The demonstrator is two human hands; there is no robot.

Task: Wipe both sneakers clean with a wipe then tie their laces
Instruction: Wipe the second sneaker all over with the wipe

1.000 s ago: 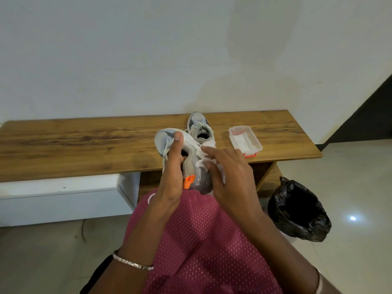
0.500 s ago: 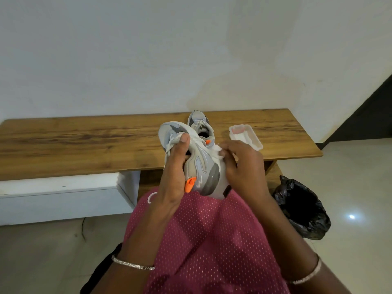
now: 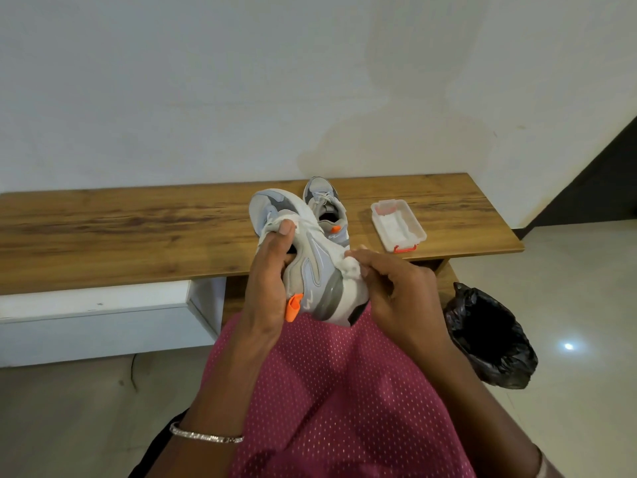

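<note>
Sneaker (image 3: 310, 267) at frame center, rolled onto its side vs 1 s ago. Left hand (image 3: 265, 294) grip closed round its collar; right hand (image 3: 396, 291) pinches wipe (image 3: 351, 267), now at heel/sole edge. 2nd sneaker (image 3: 327, 208) waits on tabletop (image 3: 138, 236), upper center. Wiping still on 1st, I'd say; laces undone.

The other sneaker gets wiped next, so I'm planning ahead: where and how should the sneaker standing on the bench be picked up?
Probably by the heel collar. The sneaker on the bench stands upright on its sole, toe toward the wall, its open mouth and orange pull tab facing the person. Come from the near side and above, thumb inside the opening, fingers behind the heel. The wipe box sits to its right, so stay clear of it.
</note>
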